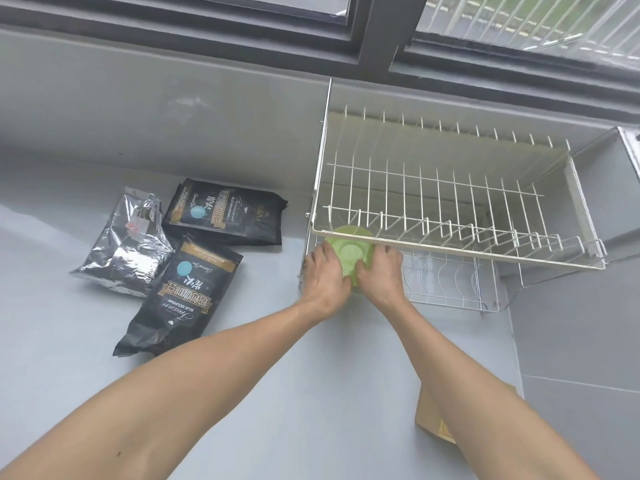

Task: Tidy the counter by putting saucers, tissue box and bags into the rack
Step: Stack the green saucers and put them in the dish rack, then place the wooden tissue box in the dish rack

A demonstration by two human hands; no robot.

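1. Head view, step in hand: we note the left hand [323, 275] and the right hand [375, 271] both closed around the rim of a green saucer [349, 254], right of centre in the frame, at the left front corner of the white wire rack [450, 216]. The saucer sits just under the rack's upper front rail, partly hidden by it.
2. We judge the saucer is being fed into the lower tier. It should be kept level, clear of the rail, and seated between the wires before either hand lets go.
3. Still outstanding: two black bags [225, 213] [183, 292] and a silver foil bag [128, 244] lie close together at centre left, well apart from the rack. A brown box [434, 410], possibly the tissue box, shows at lower right, largely hidden by the right forearm.
4. Surface and room: a plain grey counter [311, 375], smooth and dry-looking; grey wall behind; dark-framed window [374, 32] across the top of the frame.
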